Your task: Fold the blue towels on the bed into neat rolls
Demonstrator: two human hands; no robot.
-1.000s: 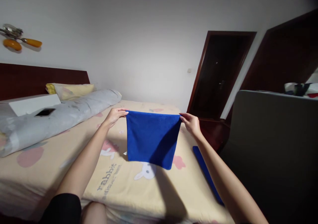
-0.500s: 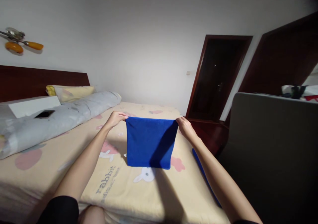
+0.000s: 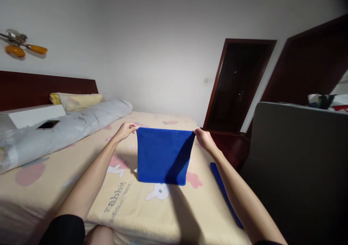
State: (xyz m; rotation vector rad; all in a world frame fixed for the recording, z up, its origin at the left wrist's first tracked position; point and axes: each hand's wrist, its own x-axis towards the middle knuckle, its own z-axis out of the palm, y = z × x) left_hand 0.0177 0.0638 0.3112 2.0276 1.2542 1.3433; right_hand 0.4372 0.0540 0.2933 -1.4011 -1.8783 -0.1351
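A blue cloth [image 3: 163, 156] hangs stretched between my two hands above the bed. My left hand [image 3: 128, 130] pinches its upper left corner, and my right hand [image 3: 202, 137] pinches the upper right corner. The cloth's top edge is nearly straight, and a dark shadow crosses its right part. Beneath it lies the yellow bedsheet [image 3: 146, 223] with rabbit prints. Another blue item [image 3: 223, 190], partly hidden by my right forearm, lies along the bed's right edge.
On the left, a grey rolled bundle [image 3: 89, 120] lies across the bed, with a phone [image 3: 48, 124] on it. A white box [image 3: 35, 115] and a yellow pillow [image 3: 81, 102] are near the headboard [image 3: 46, 89]. A large grey panel [image 3: 296, 165] stands at right.
The cloth is pulled slightly wider and flatter, its left side shifted a little left. Both hands keep their hold on the corners.
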